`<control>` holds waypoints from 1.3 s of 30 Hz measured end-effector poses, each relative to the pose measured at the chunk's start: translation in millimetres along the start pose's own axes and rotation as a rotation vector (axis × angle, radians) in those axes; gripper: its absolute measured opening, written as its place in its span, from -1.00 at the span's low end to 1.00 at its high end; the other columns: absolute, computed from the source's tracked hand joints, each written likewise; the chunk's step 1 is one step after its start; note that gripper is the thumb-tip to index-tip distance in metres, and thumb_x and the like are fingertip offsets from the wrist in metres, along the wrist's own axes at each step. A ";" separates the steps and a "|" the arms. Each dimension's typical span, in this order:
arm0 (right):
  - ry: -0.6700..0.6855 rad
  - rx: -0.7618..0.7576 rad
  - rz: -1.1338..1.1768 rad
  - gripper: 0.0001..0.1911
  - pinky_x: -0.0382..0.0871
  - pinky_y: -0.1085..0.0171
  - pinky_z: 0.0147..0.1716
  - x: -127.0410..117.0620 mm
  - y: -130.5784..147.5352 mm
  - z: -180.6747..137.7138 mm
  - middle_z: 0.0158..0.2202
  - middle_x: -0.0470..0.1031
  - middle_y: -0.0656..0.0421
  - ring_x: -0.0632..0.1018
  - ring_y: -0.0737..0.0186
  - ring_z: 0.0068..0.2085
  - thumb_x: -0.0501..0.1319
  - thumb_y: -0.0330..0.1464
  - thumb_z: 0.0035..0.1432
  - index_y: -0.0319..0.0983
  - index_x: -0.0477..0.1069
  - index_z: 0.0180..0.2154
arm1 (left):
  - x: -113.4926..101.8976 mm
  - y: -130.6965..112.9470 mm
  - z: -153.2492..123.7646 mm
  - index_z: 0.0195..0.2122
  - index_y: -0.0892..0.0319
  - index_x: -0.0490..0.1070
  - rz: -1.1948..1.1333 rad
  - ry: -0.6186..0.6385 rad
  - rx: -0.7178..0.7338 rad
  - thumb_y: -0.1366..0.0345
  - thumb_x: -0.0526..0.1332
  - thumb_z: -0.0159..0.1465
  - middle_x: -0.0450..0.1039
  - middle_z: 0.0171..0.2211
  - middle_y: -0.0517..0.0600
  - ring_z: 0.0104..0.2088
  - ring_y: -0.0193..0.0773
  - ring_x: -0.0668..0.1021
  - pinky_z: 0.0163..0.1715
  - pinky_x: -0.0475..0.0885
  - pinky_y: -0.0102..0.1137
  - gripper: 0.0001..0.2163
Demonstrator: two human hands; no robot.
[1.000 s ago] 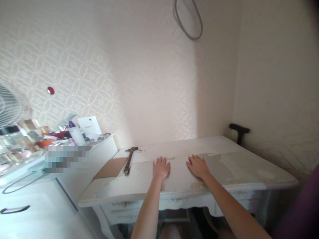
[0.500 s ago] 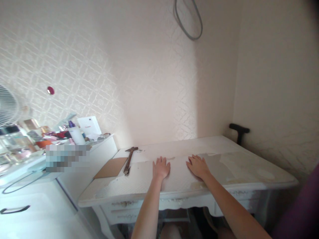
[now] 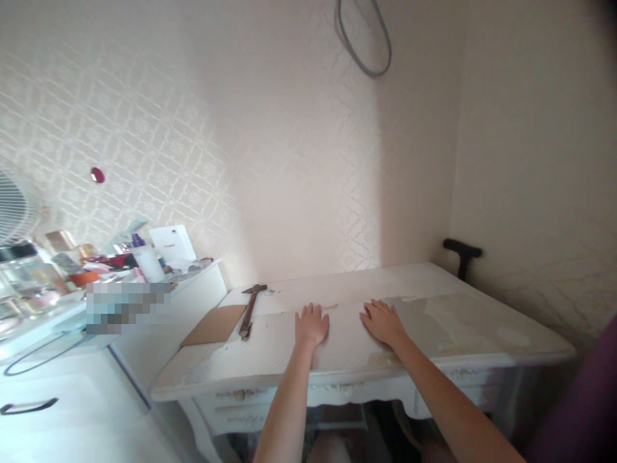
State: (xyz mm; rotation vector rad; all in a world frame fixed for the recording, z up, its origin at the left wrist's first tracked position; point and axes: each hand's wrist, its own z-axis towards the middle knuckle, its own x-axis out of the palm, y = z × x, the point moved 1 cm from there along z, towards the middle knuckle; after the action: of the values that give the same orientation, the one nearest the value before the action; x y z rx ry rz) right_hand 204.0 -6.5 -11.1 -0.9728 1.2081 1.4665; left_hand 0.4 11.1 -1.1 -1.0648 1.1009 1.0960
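Nearest the camera, two bare forearms reached onto the worn white-painted wooden surface (image 3: 448, 334), where the left hand (image 3: 312, 325) and the right hand (image 3: 383, 321) lay flat, palms down, each grip spread apart and clamped on nothing. Farther left on the same surface lay a brown cardboard sheet (image 3: 214, 325) with a rusty long-handled hammer (image 3: 250, 308) just beside it, well apart from both hands.

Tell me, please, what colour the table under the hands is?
White, with worn, yellowed patches; the table shows best in the head view.
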 end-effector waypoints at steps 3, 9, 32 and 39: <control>0.002 -0.001 0.002 -0.52 -0.06 -0.09 0.19 0.0 0.0 -0.2 0.24 0.20 -0.09 0.18 -0.04 0.25 -0.09 -0.23 0.31 -0.31 0.34 0.11 | -0.5 -0.1 -0.1 0.24 0.20 0.15 0.001 0.010 -0.001 0.09 -0.19 0.37 0.05 0.31 0.13 0.30 -0.02 0.13 0.23 0.02 -0.02 -0.50; 0.004 -0.001 0.004 -0.52 -0.05 -0.10 0.18 0.5 -0.2 0.2 0.24 0.20 -0.09 0.18 -0.05 0.25 -0.09 -0.23 0.30 -0.31 0.34 0.11 | -1.9 -0.4 -1.0 0.25 0.16 0.13 0.007 0.026 -0.008 0.08 -0.20 0.37 0.04 0.32 0.12 0.31 -0.04 0.11 0.24 0.00 -0.04 -0.50; -0.002 -0.003 -0.002 -0.53 -0.05 -0.10 0.18 0.2 0.1 -0.5 0.24 0.21 -0.08 0.18 -0.06 0.25 -0.09 -0.24 0.31 -0.30 0.34 0.10 | -3.7 -1.2 -2.0 0.23 0.16 0.15 0.014 0.023 -0.008 0.08 -0.20 0.37 0.05 0.31 0.12 0.31 -0.04 0.12 0.24 0.02 -0.04 -0.51; -0.010 -0.002 -0.003 -0.53 -0.04 -0.09 0.18 -1.2 1.0 -1.8 0.23 0.22 -0.08 0.20 -0.05 0.24 -0.10 -0.24 0.31 -0.31 0.34 0.10 | -3.6 -1.1 -2.5 0.24 0.16 0.14 0.003 0.012 0.000 0.09 -0.19 0.37 0.06 0.31 0.13 0.30 -0.03 0.13 0.23 0.02 -0.02 -0.51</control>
State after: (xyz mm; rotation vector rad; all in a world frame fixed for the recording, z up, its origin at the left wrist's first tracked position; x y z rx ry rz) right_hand 203.3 -8.6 -10.1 -0.9669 1.1975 1.4687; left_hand 0.8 8.1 2.2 -1.0713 1.1123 1.0941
